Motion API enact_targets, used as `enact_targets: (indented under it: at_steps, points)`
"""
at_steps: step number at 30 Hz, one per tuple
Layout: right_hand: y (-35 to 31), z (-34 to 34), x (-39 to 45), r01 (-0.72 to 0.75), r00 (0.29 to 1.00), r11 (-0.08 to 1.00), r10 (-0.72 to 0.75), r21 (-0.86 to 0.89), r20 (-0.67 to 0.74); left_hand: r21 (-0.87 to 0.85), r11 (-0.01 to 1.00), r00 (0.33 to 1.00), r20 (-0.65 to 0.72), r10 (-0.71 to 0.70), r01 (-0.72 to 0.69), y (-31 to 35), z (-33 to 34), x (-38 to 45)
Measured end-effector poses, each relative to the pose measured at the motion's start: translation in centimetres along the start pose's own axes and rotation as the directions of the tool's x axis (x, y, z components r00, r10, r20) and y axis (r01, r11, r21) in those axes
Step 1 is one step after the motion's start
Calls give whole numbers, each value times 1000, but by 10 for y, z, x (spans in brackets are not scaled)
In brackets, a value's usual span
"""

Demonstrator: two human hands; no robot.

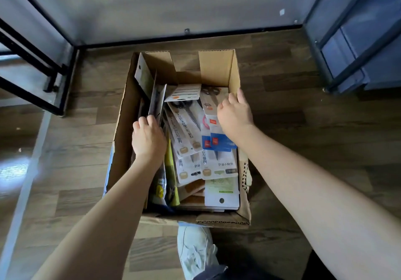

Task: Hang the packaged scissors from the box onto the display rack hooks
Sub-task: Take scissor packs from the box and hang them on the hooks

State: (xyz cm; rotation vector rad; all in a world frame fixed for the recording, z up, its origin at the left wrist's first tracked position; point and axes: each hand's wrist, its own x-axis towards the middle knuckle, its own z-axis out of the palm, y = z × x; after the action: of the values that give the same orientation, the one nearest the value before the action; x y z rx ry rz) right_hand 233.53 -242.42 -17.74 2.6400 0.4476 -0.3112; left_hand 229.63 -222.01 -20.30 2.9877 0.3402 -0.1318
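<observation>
An open cardboard box (121,132) stands on the floor, filled with several packaged scissors on white cards (186,119). My left hand (148,138) is inside the box at its left side, fingers closed on upright packages (157,99) leaning against the left wall. My right hand (235,114) rests at the right side of the box, fingers curled over a pale package with black-handled scissors (211,99). Whether it grips that package or only touches it is unclear. No display rack hooks are in view.
A black metal frame (32,62) stands at the left. A blue shelving unit (355,47) stands at the right. A grey wall with a black baseboard (195,35) runs behind the box. My white shoe (195,251) is just in front of the box on the wood floor.
</observation>
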Motion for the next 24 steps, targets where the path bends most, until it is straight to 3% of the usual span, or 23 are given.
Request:
enact_targets:
  at_steps: [7, 16, 24]
  points:
    - [-5, 6, 5, -5, 1000, 997, 7, -72, 22, -94, 996, 998, -69, 4, -11, -2, 5, 6]
    - [-5, 3, -4, -38, 997, 991, 47, 127, -67, 28, 998, 994, -85, 65, -63, -14, -11, -8]
    - [-14, -9, -40, 16, 994, 978, 7, 210, -110, -55, 998, 998, -60, 16, -20, -9, -47, -36]
